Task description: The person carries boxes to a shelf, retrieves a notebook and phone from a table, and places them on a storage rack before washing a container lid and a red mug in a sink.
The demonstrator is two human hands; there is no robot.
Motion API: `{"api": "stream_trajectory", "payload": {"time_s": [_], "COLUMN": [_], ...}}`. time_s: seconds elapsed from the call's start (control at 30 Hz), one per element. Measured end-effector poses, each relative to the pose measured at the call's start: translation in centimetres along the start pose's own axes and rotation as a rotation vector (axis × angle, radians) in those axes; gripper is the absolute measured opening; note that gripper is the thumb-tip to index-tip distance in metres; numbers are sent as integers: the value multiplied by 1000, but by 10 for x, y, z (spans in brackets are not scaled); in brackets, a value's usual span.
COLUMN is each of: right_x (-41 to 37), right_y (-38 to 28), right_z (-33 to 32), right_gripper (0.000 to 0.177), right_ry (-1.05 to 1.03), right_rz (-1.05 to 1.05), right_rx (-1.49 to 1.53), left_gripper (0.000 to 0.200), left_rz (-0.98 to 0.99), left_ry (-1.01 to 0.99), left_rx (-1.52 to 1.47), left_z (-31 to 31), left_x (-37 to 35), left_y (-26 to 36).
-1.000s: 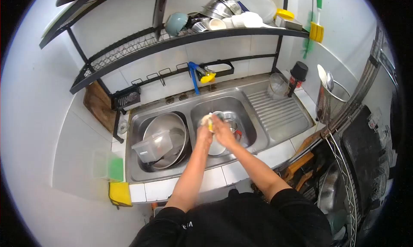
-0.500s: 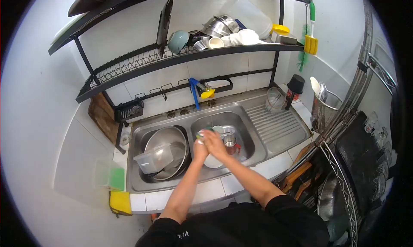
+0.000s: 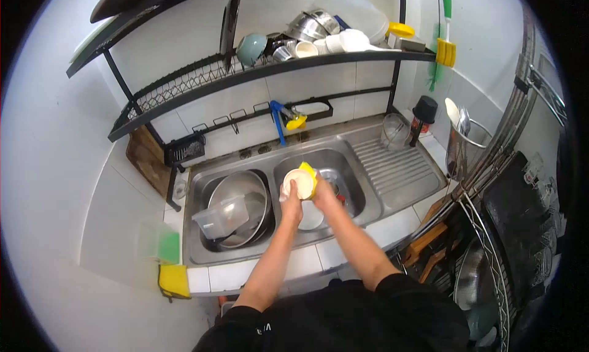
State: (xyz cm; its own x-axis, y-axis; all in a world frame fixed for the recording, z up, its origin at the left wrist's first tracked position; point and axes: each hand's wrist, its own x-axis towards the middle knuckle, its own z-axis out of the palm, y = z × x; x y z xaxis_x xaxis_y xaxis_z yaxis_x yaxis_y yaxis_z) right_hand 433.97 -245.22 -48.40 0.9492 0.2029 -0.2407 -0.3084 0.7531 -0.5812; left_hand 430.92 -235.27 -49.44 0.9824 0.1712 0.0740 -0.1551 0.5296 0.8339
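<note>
Above the right sink basin (image 3: pixel 356 195), my left hand (image 3: pixel 292 200) grips a small round white cup (image 3: pixel 300 183), its thumb across the cup. My right hand (image 3: pixel 321 189) is closed round a yellow sponge (image 3: pixel 310 169), pressed against the cup's right side. Below my hands lies a white plate (image 3: pixel 311 217) in the basin. Partly hidden by my right hand are a metal cup and something red (image 3: pixel 341 198).
The left basin holds a large metal bowl (image 3: pixel 230 189) and a clear plastic container (image 3: pixel 221 218). A glass (image 3: pixel 394 131) stands on the ridged drainboard (image 3: pixel 399 174). Behind is a blue and yellow tap (image 3: pixel 293 121), under a dish rack (image 3: pixel 270 72) with bowls and cups.
My hands, pressed together over the basin before, have moved slightly apart and up. The white cup and yellow sponge now show between them.
</note>
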Motion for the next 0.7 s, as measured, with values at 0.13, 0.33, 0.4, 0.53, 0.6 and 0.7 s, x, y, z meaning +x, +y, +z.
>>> {"api": "stream_trajectory", "payload": {"time_s": [0.13,0.33,0.4,0.53,0.6,0.7], "right_x": [-31,-19,-45,-54,-48,-48], "right_y": [-8,23,33,8,-20,-20], "right_z": [8,-29,-28,-23,-8,-16], "right_gripper": [45,34,29,22,20,17], "right_ry": [110,9,143,-112,-117,-56], "right_rz": [43,-167,-547,-1113,-1154,-1177], "right_rx": [-78,-266,-1159,-1517,-1642,-1871], "left_gripper": [53,69,61,44,43,46], "left_rz": [40,131,-111,-566,-711,-498], "left_ry": [206,244,208,-103,-211,-164], "left_rx": [381,963,435,-86,-162,-6], "left_z": [12,37,23,14,9,12], "left_x": [4,-7,-1,2,13,20], "left_y": [14,-7,-2,23,22,16]}}
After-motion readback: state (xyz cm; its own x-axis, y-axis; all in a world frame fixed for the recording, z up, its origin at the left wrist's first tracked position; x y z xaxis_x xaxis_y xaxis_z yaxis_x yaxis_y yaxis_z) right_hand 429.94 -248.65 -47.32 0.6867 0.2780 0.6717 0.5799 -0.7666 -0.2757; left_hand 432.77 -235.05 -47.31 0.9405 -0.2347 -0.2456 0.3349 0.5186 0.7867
